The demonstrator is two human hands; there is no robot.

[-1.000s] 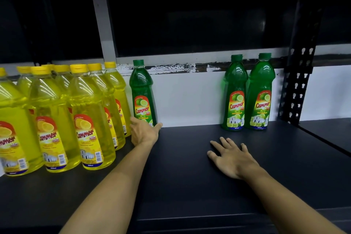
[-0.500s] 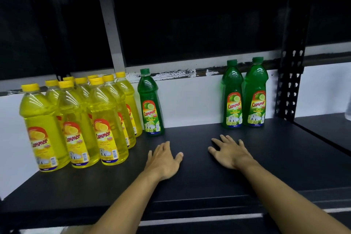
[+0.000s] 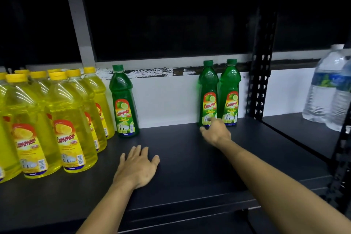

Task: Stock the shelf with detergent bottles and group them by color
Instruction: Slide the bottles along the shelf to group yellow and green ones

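Several yellow detergent bottles (image 3: 70,131) stand grouped at the left of the black shelf (image 3: 180,157). One green bottle (image 3: 123,104) stands right beside them at the back. Two more green bottles stand side by side at the back right, the left one (image 3: 208,89) and the right one (image 3: 230,89). My right hand (image 3: 215,132) reaches to the base of the left bottle of that pair, fingers at its lower label, not clearly wrapped around it. My left hand (image 3: 138,165) lies flat and open on the shelf, holding nothing.
A black perforated upright post (image 3: 260,74) divides this shelf from the bay to the right, where clear water bottles (image 3: 326,85) stand. A white back panel (image 3: 167,99) runs behind the bottles. A dark shelf hangs overhead.
My right hand moved forward from the shelf surface to the base of the green pair. My left hand drew back from the lone green bottle and rests flat. The view shifted right.
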